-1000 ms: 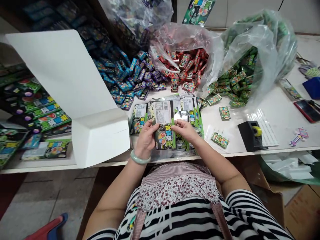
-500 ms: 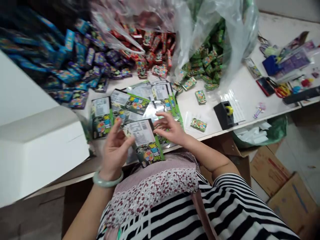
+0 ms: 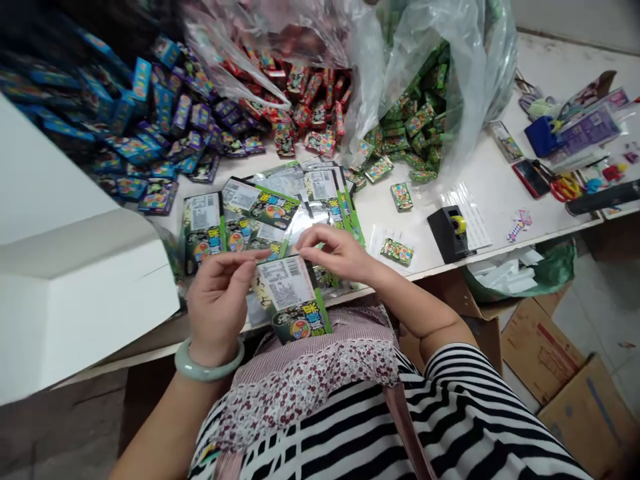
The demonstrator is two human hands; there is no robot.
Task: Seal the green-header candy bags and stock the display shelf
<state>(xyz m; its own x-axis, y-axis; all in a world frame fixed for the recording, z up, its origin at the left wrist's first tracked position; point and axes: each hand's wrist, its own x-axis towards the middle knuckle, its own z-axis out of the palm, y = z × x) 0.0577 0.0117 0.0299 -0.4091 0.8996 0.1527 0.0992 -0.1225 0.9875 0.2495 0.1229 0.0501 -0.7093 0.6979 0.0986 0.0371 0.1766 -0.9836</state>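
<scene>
A black and green printed packaging bag (image 3: 295, 300) with a white label hangs upright at the table's front edge, against my apron. My left hand (image 3: 220, 300), with a pale bangle at the wrist, pinches its top left corner between thumb and fingers. On the top right corner, the thumb and fingertips of my right hand (image 3: 335, 252) are pinched together. More bags of the same print (image 3: 263, 203) lie in an overlapping spread just behind my hands. Whether the bag's mouth is parted cannot be made out.
Heaps of small blue boxes (image 3: 143, 80), purple boxes (image 3: 200, 117), red boxes (image 3: 320, 143) and green boxes (image 3: 420, 120) line the back, partly under clear plastic. A tape dispenser (image 3: 445, 233) stands right, near a small green box (image 3: 397, 251). A white carton (image 3: 100, 293) juts in from the left.
Both hands have closed on the bag's top edge. My right hand has moved left and slightly down; the bag has dropped a little and its top edge tilts differently.
</scene>
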